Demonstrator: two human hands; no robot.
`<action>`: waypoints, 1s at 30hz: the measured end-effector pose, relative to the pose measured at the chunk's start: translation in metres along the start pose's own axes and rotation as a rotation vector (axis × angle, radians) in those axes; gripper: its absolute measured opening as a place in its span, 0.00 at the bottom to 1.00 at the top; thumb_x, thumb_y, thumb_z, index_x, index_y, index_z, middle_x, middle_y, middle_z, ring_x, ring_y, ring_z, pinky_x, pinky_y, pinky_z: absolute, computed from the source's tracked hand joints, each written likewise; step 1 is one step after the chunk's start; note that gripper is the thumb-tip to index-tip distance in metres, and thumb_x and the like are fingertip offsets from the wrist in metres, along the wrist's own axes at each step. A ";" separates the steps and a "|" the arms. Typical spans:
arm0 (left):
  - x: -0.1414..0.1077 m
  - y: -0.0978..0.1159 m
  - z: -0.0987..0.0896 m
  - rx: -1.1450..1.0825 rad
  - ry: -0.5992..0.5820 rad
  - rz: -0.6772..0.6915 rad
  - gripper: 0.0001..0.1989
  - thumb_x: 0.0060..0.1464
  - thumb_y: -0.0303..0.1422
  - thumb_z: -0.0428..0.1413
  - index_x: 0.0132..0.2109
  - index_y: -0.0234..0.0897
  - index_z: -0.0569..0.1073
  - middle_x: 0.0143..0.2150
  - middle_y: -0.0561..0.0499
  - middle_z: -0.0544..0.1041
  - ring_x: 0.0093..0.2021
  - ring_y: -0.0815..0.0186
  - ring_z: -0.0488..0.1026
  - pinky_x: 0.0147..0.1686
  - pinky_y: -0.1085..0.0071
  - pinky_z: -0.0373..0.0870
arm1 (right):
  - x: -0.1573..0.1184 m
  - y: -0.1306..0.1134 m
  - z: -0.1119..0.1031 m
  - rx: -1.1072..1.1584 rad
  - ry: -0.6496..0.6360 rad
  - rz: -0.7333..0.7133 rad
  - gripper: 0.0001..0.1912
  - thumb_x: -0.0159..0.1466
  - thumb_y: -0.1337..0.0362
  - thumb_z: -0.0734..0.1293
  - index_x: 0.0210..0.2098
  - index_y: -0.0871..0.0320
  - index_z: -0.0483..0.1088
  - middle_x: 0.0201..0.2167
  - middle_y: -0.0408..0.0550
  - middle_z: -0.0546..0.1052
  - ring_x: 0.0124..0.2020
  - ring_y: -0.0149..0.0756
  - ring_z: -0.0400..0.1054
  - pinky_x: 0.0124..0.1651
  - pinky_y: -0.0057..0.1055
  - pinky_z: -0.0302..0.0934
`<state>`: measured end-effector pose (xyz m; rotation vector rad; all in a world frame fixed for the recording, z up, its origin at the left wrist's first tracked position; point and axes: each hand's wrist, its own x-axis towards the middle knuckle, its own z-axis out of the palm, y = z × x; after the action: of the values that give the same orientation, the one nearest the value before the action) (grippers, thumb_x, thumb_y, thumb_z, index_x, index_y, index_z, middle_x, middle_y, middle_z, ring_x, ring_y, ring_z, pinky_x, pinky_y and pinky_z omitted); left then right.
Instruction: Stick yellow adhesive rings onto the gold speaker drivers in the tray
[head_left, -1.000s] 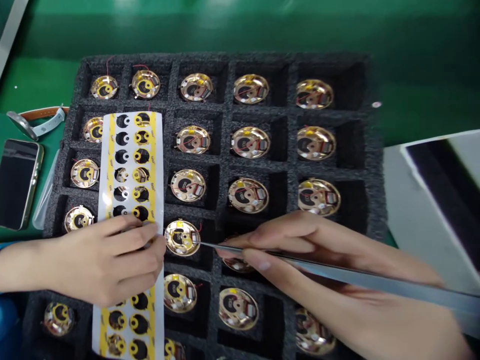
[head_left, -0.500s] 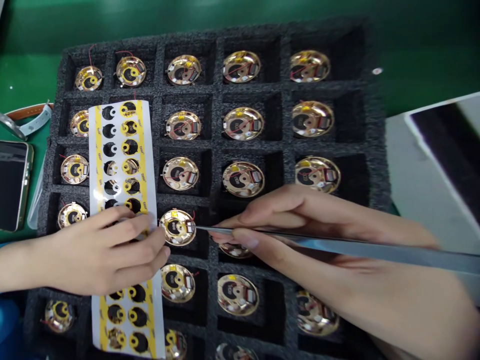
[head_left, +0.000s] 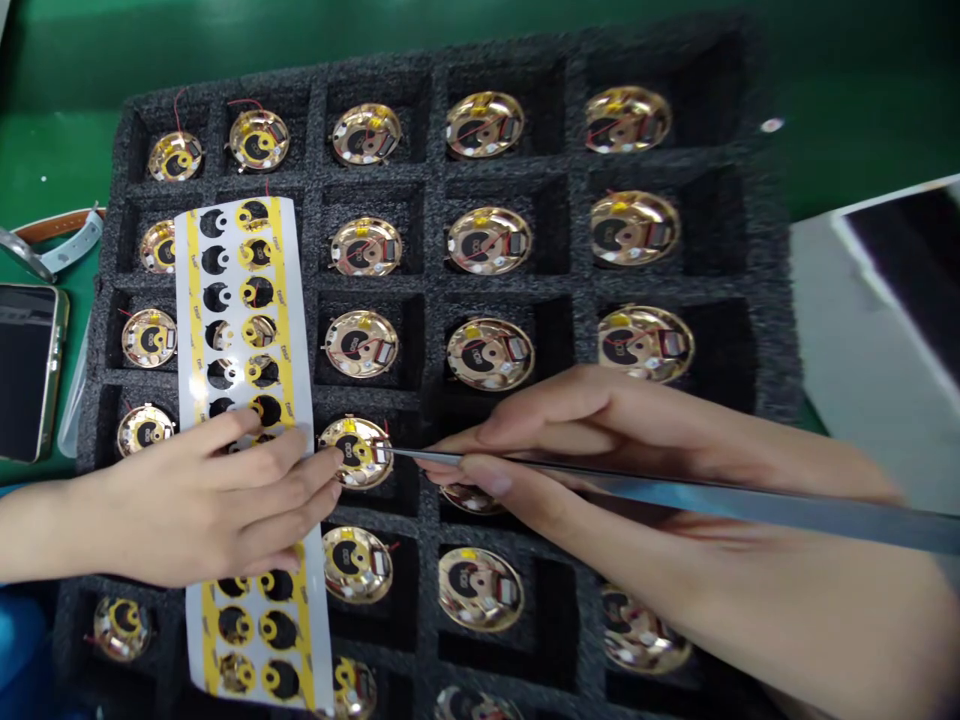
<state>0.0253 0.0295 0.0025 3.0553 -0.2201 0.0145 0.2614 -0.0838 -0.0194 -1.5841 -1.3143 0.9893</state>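
Observation:
Metal tweezers (head_left: 645, 488) are pinched in my right hand (head_left: 600, 500), their tips touching or just over a round gold watch part (head_left: 355, 452) in the foam tray (head_left: 439, 290). My left hand (head_left: 202, 490) lies over a long white and yellow adhesive sheet (head_left: 304, 330) with round cut-outs, its fingers spread a little and its fingertips at the left edge of that same watch part. The sheet rests across the tray's left columns and covers some compartments. Whether the tweezer tips grip anything is too small to tell.
More gold watch parts with thin red wires sit in the tray's compartments. A phone (head_left: 28, 370) and a strapped watch (head_left: 56, 235) lie at the left. A grey and black flat object (head_left: 847, 330) is at the right on the green surface (head_left: 300, 30).
The view has shifted slightly, with the tray's right side appearing a little farther right. My left fingertips have moved slightly right onto the watch part's edge. The tweezers remain at the same part.

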 end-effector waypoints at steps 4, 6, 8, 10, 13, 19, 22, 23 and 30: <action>0.002 0.000 0.002 -0.032 0.007 0.028 0.20 0.67 0.38 0.46 0.57 0.30 0.70 0.60 0.46 0.71 0.63 0.60 0.62 0.62 0.59 0.59 | -0.001 0.001 0.000 -0.078 0.025 -0.059 0.03 0.60 0.63 0.70 0.31 0.48 0.70 0.27 0.40 0.81 0.24 0.37 0.77 0.22 0.28 0.69; 0.003 0.000 0.003 -0.074 0.013 0.028 0.21 0.68 0.39 0.45 0.58 0.29 0.70 0.60 0.46 0.71 0.63 0.58 0.62 0.63 0.57 0.58 | -0.002 0.001 -0.001 -0.103 0.031 -0.076 0.04 0.60 0.63 0.70 0.31 0.48 0.70 0.26 0.40 0.81 0.23 0.37 0.76 0.21 0.29 0.69; 0.003 0.000 0.003 -0.101 0.012 0.016 0.22 0.68 0.40 0.44 0.58 0.29 0.69 0.60 0.47 0.72 0.63 0.59 0.63 0.63 0.57 0.59 | -0.004 -0.001 0.000 -0.131 0.039 -0.086 0.04 0.59 0.63 0.70 0.31 0.48 0.70 0.26 0.39 0.81 0.23 0.37 0.76 0.22 0.29 0.69; 0.003 -0.001 0.004 -0.116 -0.006 0.004 0.22 0.68 0.41 0.44 0.59 0.30 0.69 0.60 0.48 0.72 0.62 0.60 0.63 0.63 0.58 0.59 | -0.006 -0.005 0.001 -0.163 0.058 -0.055 0.04 0.60 0.62 0.70 0.31 0.48 0.70 0.26 0.39 0.81 0.23 0.37 0.76 0.21 0.29 0.67; 0.003 -0.002 0.004 -0.128 -0.030 -0.002 0.24 0.68 0.43 0.43 0.59 0.30 0.68 0.60 0.48 0.71 0.63 0.60 0.63 0.64 0.59 0.57 | -0.008 -0.011 0.005 -0.186 0.080 0.017 0.03 0.60 0.61 0.69 0.30 0.48 0.70 0.26 0.39 0.80 0.24 0.36 0.75 0.22 0.29 0.66; 0.004 -0.003 0.006 -0.103 -0.071 0.028 0.26 0.68 0.45 0.41 0.60 0.31 0.67 0.68 0.48 0.61 0.64 0.58 0.60 0.64 0.54 0.55 | -0.014 -0.006 0.005 -0.196 0.049 -0.087 0.03 0.62 0.61 0.67 0.36 0.44 0.71 0.27 0.37 0.80 0.21 0.35 0.74 0.23 0.30 0.68; 0.005 -0.004 0.005 -0.108 -0.093 0.018 0.26 0.67 0.47 0.41 0.59 0.32 0.67 0.68 0.47 0.60 0.64 0.57 0.60 0.64 0.55 0.54 | -0.018 -0.001 -0.006 -0.250 -0.034 -0.149 0.06 0.61 0.61 0.67 0.38 0.44 0.74 0.31 0.39 0.81 0.25 0.37 0.76 0.29 0.32 0.72; 0.005 -0.004 0.005 -0.111 -0.097 0.011 0.27 0.66 0.47 0.41 0.59 0.32 0.68 0.68 0.47 0.60 0.64 0.57 0.60 0.64 0.55 0.54 | -0.019 -0.001 -0.009 -0.258 -0.034 -0.135 0.07 0.61 0.62 0.68 0.38 0.44 0.75 0.32 0.40 0.82 0.26 0.38 0.77 0.30 0.32 0.72; 0.005 -0.005 0.007 -0.141 -0.022 -0.004 0.28 0.64 0.49 0.45 0.56 0.29 0.69 0.59 0.37 0.70 0.62 0.55 0.64 0.63 0.56 0.57 | -0.017 -0.016 0.004 -0.203 0.359 -0.012 0.03 0.62 0.62 0.68 0.33 0.46 0.71 0.29 0.44 0.79 0.26 0.37 0.73 0.26 0.37 0.65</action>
<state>0.0309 0.0329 -0.0045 2.9164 -0.2074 -0.0337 0.2497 -0.0985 -0.0049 -1.8045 -1.1966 0.5418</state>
